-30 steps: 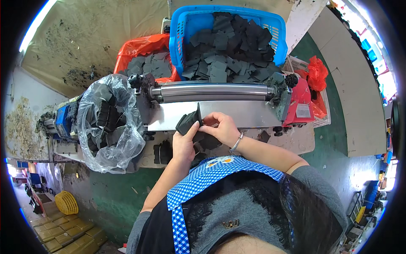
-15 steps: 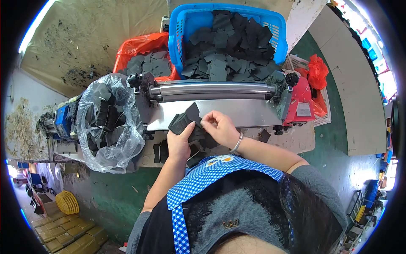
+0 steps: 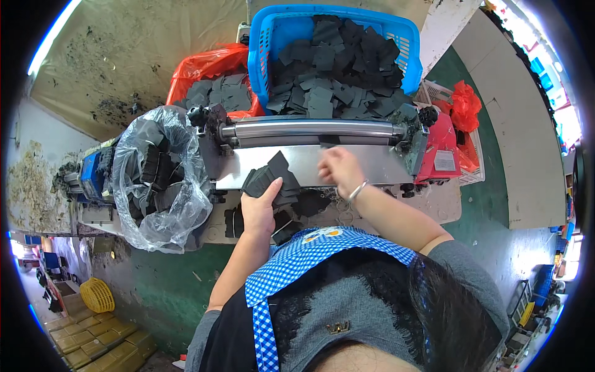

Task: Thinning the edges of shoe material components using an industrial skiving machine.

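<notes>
My left hand (image 3: 259, 208) is closed around a fanned stack of thin dark grey sheets (image 3: 268, 175), held over the front of the metal plate (image 3: 365, 164). One sheet sticks up from the top of the stack. My right hand (image 3: 341, 170) is over the plate, fingers curled and slightly blurred, with no piece visible in them. Just beyond its knuckles, a single dark sheet (image 3: 330, 141) lies against the underside of the steel rollers (image 3: 297, 129). More dark bundles (image 3: 288, 226) lie on the table below my left hand, partly hidden by it.
Behind the rollers stands a blue basket (image 3: 253, 62) heaped with dark squares, beside a red bag (image 3: 186, 68) of similar pieces. A clear plastic bag (image 3: 155, 229) with banded bundles sits left of the machine. To the right are a red machine housing (image 3: 441, 146) and a white crate (image 3: 476, 158).
My right hand has moved from the stack forward and right to the rollers. A dark sheet now shows at the rollers. My left hand has shifted slightly left with the stack.
</notes>
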A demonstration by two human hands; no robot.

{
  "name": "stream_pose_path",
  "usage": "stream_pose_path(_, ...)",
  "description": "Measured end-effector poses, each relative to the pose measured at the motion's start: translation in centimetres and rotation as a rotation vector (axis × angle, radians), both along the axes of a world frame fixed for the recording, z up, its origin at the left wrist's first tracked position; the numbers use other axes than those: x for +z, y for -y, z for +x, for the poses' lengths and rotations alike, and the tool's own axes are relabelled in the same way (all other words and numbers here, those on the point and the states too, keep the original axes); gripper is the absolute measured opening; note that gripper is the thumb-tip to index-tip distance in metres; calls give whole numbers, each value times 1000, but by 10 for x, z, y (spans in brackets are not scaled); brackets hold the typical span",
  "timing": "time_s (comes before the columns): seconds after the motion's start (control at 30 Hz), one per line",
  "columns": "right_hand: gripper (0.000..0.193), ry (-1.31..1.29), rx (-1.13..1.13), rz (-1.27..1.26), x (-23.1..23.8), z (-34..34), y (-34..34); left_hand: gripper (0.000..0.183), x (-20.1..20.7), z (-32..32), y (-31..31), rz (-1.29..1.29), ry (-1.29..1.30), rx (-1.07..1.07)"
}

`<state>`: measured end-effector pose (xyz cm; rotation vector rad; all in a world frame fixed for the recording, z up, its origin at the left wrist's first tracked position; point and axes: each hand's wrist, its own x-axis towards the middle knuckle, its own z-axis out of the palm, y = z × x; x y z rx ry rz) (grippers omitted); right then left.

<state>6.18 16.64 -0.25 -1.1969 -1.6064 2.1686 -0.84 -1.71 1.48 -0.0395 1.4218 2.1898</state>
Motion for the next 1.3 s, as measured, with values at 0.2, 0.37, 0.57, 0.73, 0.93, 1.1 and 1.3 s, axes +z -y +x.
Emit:
stream_pose_path(0.2, 29, -207, 429, 403, 24, 10, 42, 27, 5, 6, -5, 63, 33, -67)
stream_pose_path(0.37, 26, -188, 435, 301, 22, 12, 45, 25, 6, 7, -4, 47, 27, -67)
stream_pose_path(0.57, 21, 75, -21, -216, -17, -2, -15, 26, 1, 1, -4, -21, -71, 35)
stream_pose_path(0.73, 22, -70, 256, 79, 6, -2, 15, 25, -8, 3, -9, -78, -134, 47)
stream_pose_path(0.93, 25, 11, 241, -10, -1, 1, 7, 22, -8, 2, -11, -14, -82, 19)
stream_pose_path(1.1, 26, 59, -63, -163, -6, -3, -18, 23, -15, -5, -9, 42, -44, 24)
stream_pose_path(1.3, 29, -159, 501, 545, 26, 11, 41, 28, -1, 5, -10, 56, 31, -66)
